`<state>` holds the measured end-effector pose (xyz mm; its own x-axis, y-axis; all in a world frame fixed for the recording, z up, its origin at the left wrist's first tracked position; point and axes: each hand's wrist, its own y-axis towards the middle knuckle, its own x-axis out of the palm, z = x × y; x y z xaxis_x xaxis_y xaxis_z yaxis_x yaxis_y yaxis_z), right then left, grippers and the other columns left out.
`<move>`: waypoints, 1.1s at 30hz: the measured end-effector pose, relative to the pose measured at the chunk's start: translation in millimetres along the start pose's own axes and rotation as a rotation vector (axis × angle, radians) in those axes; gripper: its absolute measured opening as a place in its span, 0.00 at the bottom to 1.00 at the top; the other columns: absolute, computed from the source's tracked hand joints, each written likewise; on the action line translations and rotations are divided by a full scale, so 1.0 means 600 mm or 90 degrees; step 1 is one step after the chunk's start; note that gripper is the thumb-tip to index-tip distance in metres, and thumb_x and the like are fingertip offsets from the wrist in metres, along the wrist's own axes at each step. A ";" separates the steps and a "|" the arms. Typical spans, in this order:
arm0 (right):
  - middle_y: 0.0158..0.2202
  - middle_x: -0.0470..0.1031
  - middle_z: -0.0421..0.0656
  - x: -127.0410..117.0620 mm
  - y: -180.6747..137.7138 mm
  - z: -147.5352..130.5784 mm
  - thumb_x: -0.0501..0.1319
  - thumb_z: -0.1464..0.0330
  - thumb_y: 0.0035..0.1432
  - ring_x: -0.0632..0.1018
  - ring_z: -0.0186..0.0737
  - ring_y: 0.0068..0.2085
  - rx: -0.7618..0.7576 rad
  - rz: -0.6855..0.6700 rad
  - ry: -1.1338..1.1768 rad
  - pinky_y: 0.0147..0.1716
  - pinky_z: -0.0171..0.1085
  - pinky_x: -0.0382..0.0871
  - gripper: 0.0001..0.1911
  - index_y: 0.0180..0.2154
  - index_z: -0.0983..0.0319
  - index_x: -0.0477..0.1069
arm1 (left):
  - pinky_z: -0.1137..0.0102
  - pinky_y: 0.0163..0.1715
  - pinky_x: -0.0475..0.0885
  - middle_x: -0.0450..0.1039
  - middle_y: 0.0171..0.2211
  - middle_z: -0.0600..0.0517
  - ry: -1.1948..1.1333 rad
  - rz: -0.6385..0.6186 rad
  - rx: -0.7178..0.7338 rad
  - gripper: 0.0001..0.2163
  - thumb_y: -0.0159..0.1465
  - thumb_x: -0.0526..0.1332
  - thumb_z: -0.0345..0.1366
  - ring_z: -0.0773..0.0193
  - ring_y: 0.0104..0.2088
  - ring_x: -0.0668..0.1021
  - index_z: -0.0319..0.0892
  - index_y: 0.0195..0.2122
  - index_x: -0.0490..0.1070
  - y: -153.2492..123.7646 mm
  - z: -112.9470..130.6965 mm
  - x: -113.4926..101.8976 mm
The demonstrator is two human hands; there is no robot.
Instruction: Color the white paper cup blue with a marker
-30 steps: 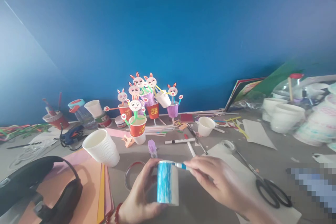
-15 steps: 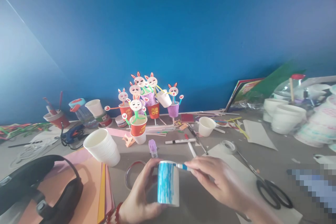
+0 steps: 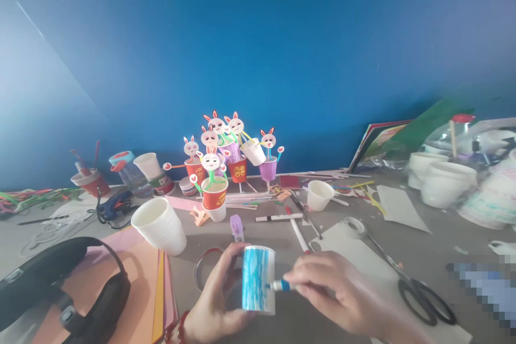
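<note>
A paper cup (image 3: 255,282), mostly covered in blue strokes with a white strip along its right side, is gripped by my left hand (image 3: 217,295), thumb below and fingers at its upper left. My right hand (image 3: 330,290) pinches a blue marker (image 3: 284,285), its tip touching the cup's side near the edge of the coloured area. Just behind the cup stands a purple-capped glitter-like tube (image 3: 236,227). A roll of tape (image 3: 205,266) lies behind my left hand, partly hidden by it.
Bunny-faced cup figures (image 3: 215,188) stand at the back centre. Stacked white cups (image 3: 161,228), coloured paper (image 3: 141,290) and a black headset-like object (image 3: 92,285) occupy the left. Scissors (image 3: 427,301) lie on white paper (image 3: 338,239) at right, near a small white cup (image 3: 320,196).
My right hand has moved the marker down along the cup's side, from near the rim to about mid-height. The left hand keeps its hold. The whole view has shifted slightly.
</note>
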<state>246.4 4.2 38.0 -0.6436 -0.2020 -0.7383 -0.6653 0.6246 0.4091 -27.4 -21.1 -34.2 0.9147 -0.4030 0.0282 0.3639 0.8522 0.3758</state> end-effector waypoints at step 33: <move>0.42 0.83 0.43 0.003 -0.009 0.006 0.61 0.76 0.63 0.83 0.41 0.42 -0.021 0.062 -0.009 0.43 0.38 0.75 0.16 0.50 0.54 0.73 | 0.54 0.63 0.63 0.59 0.67 0.45 -0.035 0.008 -0.043 0.35 0.62 0.69 0.43 0.44 0.66 0.65 0.59 0.67 0.54 0.001 -0.001 0.000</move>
<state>250.3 3.2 32.5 -0.7002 -0.1302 -0.7020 -0.6121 0.6156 0.4963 -27.0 -20.3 -34.4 0.9089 -0.4084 0.0845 0.3652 0.8772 0.3118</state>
